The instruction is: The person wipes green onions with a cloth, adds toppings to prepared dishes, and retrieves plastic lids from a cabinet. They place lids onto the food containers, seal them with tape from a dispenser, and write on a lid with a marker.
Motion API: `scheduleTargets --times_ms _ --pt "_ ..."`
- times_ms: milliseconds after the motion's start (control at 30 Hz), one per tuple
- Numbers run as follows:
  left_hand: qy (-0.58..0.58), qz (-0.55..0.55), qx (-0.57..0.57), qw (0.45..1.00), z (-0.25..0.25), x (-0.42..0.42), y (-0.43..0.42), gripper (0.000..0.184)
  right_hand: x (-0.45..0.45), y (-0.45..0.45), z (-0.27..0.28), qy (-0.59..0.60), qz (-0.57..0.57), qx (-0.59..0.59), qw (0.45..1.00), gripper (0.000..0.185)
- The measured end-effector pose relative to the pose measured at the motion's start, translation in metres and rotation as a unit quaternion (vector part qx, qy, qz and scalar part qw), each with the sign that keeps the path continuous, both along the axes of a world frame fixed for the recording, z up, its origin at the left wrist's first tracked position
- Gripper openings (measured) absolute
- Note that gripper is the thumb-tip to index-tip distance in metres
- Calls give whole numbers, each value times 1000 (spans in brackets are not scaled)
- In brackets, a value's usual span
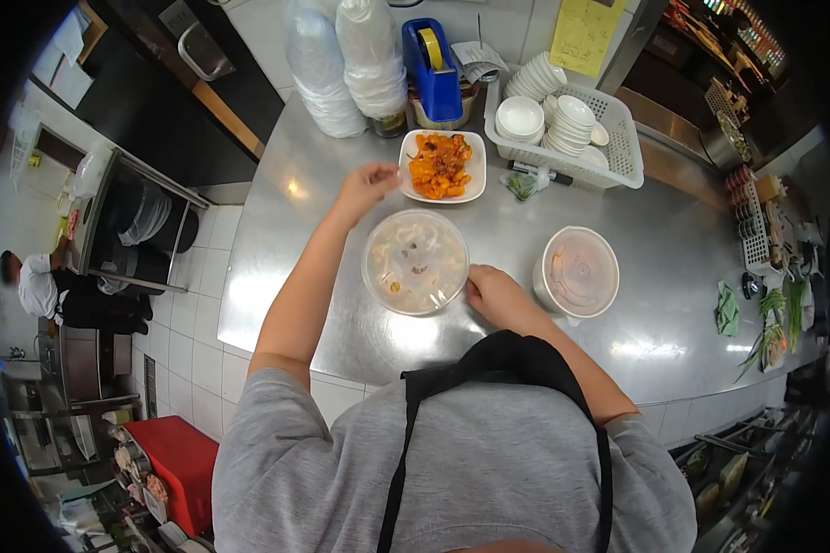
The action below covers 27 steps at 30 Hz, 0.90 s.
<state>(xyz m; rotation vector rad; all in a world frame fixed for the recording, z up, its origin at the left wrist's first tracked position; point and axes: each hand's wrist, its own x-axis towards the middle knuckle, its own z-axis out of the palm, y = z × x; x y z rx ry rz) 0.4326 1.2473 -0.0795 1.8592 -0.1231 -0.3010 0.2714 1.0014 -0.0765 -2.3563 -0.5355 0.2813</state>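
A round takeout container (415,262) with a clear lid stands on the steel counter in front of me. Pale food shows dimly through its lid. My right hand (496,295) is closed at the container's right edge, its fingertips partly hidden. My left hand (369,192) reaches to the left rim of a white square dish (475,189), fingers slightly curved and apart. Orange-red sauced pieces of food (441,166) fill that dish. Whether the fingertips touch the rim is hard to tell. To the right stands a white takeout tub (578,273) with a translucent lid.
A white basket (625,138) of stacked small bowls (576,115) sits at the back right, beside a blue tape dispenser (433,74) and bagged plastic cups (371,60). A small green bag and marker (539,172) lie before the basket. Another person (74,290) stands far left.
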Motion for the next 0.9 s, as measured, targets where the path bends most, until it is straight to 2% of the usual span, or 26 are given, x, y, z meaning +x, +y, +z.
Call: scheduleTargets --times_ms 33,100,133,233,267,333,400,467,533,600,633,767,833,900 --pt "-1 -3 -2 1000 15 7 -7 29 1 -7 32 62 34 -49 996 16" --pt "6 61 -100 993 44 20 -24 27 23 -21 61 62 43 -81 994 15" --pt "3 61 -103 993 53 27 -31 27 41 -25 69 64 57 -111 990 15" --pt "41 56 -245 967 73 43 -52 25 106 -17 90 -118 -17 38 992 19" --pt "41 56 -246 967 69 49 -59 25 132 -8 101 -92 -75 130 984 24" --pt "92 58 -349 931 63 64 -75 26 202 3 93 -213 -152 210 942 31" --pt "96 69 -338 934 69 68 -93 29 253 18 91 -191 -259 193 927 32" --pt "115 69 -347 928 65 74 -102 31 296 29 70 -169 -280 187 926 31" --pt "106 64 -337 934 65 78 -106 34 297 36 78 -140 -301 180 926 31" --pt "115 70 -343 930 65 81 -106 38 283 35 94 -83 -252 347 900 30" --pt "115 70 -342 930 65 81 -105 38 265 35 103 -82 -252 348 899 30" --pt "114 71 -338 931 67 81 -104 42 151 25 116 -116 -115 471 867 27" --pt "98 67 -332 936 71 80 -106 52 93 16 120 -65 -116 486 864 25" --pt "97 79 -312 942 85 76 -110 54 55 10 113 -24 -136 516 845 24"
